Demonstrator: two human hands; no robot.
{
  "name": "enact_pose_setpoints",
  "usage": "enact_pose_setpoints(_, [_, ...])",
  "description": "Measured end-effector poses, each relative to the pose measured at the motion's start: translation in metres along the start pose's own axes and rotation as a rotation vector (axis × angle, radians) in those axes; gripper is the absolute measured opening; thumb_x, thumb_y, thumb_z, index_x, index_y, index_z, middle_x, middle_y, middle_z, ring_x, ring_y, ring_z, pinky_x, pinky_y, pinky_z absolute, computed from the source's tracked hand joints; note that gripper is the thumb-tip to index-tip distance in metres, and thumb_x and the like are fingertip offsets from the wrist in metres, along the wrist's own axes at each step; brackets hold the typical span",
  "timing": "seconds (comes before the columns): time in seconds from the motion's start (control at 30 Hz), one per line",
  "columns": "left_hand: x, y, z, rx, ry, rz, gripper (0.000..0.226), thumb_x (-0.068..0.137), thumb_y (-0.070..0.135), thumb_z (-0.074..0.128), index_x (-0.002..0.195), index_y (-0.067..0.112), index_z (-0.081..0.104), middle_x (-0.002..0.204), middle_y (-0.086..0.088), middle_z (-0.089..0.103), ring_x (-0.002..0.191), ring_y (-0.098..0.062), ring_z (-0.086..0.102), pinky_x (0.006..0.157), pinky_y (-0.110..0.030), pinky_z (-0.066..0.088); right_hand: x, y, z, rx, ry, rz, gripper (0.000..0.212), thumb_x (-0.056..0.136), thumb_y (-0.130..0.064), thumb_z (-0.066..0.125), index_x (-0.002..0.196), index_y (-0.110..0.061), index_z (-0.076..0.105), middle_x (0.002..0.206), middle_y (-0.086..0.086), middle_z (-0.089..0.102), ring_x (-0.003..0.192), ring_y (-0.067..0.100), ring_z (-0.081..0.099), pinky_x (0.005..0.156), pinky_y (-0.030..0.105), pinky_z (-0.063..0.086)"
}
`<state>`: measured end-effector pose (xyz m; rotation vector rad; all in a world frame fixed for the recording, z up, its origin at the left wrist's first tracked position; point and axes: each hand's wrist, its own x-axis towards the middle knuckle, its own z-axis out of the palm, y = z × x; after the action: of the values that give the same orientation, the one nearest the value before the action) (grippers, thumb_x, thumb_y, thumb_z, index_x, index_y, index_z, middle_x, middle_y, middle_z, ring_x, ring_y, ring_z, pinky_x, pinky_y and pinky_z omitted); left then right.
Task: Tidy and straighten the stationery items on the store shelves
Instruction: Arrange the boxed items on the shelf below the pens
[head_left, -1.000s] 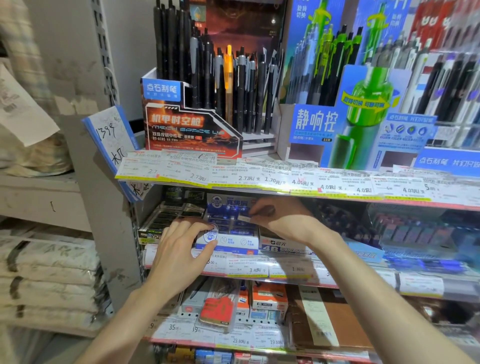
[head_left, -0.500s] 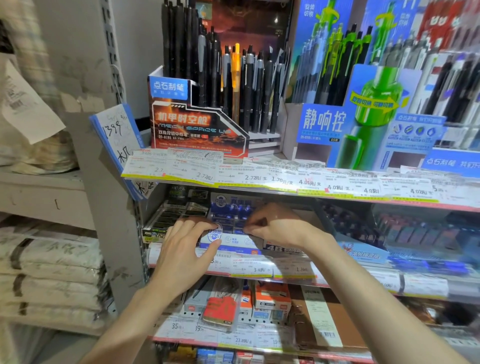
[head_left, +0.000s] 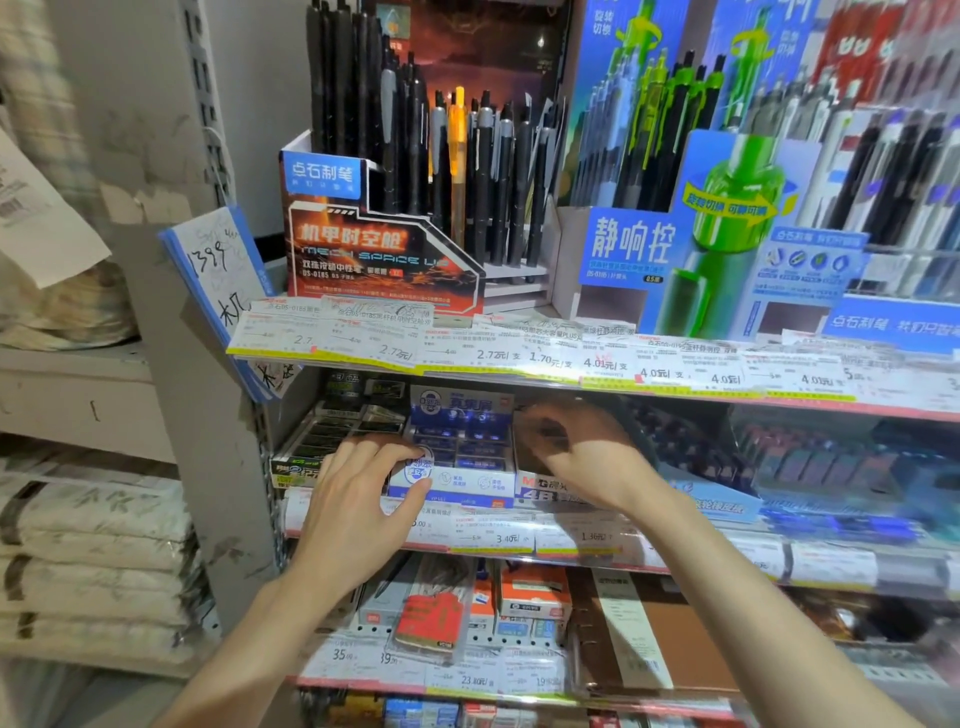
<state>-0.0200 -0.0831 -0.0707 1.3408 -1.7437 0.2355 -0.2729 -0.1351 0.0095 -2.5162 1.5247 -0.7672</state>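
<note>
A blue and white eraser display box (head_left: 467, 447) stands on the middle shelf (head_left: 519, 540), under the price-tag rail of the shelf above. My left hand (head_left: 358, 499) grips the box's front left corner, thumb on its front face and fingers over its left edge. My right hand (head_left: 582, 457) hovers just right of the box, above a white 4B eraser box (head_left: 540, 491). Its fingers are loosely curled and blurred, and I see nothing in them.
A black box (head_left: 332, 431) sits left of the eraser box. The top shelf carries an orange pen display (head_left: 384, 249) and a blue and green pen display (head_left: 727, 234). Red and white packs (head_left: 436, 618) fill the lower shelf. A scribbled notepad (head_left: 218, 275) hangs on the shelf upright.
My right hand has moved off the top of the eraser box to its right side, and its pinch has loosened. My left hand keeps its hold on the front corner.
</note>
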Motion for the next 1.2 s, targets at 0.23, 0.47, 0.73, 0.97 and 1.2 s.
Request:
enact_pose_setpoints(0.23, [0.000, 0.000, 0.002, 0.020, 0.012, -0.002, 0.034, 0.085, 0.047, 0.051, 0.105, 0.024, 0.067, 0.093, 0.009, 0.060, 0.090, -0.016, 0.049, 0.079, -0.027, 0.033, 0.007, 0.027, -0.018, -0.254, -0.181, 0.178, 0.043, 0.090, -0.012, 0.057, 0.132, -0.023, 0.060, 0.131, 0.004, 0.063, 0.118, 0.026, 0.058, 0.094, 0.031, 0.048])
enact_pose_setpoints(0.47, [0.000, 0.000, 0.000, 0.014, -0.010, -0.011, 0.037, 0.086, 0.049, 0.050, 0.106, 0.024, 0.067, 0.095, 0.009, 0.060, 0.091, -0.013, 0.047, 0.079, -0.025, 0.032, 0.016, 0.028, -0.007, -0.243, -0.221, 0.185, 0.051, 0.090, -0.007, 0.055, 0.136, -0.030, 0.057, 0.143, 0.001, 0.054, 0.124, 0.025, 0.055, 0.101, 0.035, 0.049])
enact_pose_setpoints(0.73, [0.000, 0.000, 0.000, 0.026, -0.026, -0.025, 0.039, 0.086, 0.051, 0.049, 0.107, 0.025, 0.067, 0.093, 0.009, 0.060, 0.090, -0.014, 0.048, 0.077, -0.025, 0.031, 0.014, 0.029, -0.007, -0.253, -0.156, 0.133, 0.026, 0.093, -0.017, 0.057, 0.113, -0.028, 0.069, 0.121, -0.001, 0.068, 0.108, 0.023, 0.061, 0.093, 0.035, 0.050])
enact_pose_setpoints(0.97, [0.001, -0.001, 0.000, 0.037, -0.036, -0.045, 0.040, 0.086, 0.053, 0.048, 0.108, 0.027, 0.067, 0.092, 0.009, 0.059, 0.091, -0.015, 0.050, 0.079, -0.029, 0.036, 0.015, 0.011, -0.012, -0.106, -0.041, 0.016, 0.015, 0.097, -0.030, 0.057, 0.110, -0.026, 0.065, 0.107, -0.006, 0.068, 0.095, 0.017, 0.064, 0.085, 0.031, 0.052])
enact_pose_setpoints(1.2, [0.003, -0.001, -0.002, 0.070, -0.046, -0.051, 0.038, 0.083, 0.055, 0.050, 0.107, 0.030, 0.067, 0.086, 0.011, 0.056, 0.089, -0.016, 0.049, 0.076, -0.029, 0.035, 0.035, -0.026, 0.014, -0.093, -0.125, -0.077, 0.013, 0.094, -0.029, 0.061, 0.103, -0.028, 0.070, 0.104, -0.008, 0.070, 0.090, 0.015, 0.063, 0.077, 0.029, 0.050])
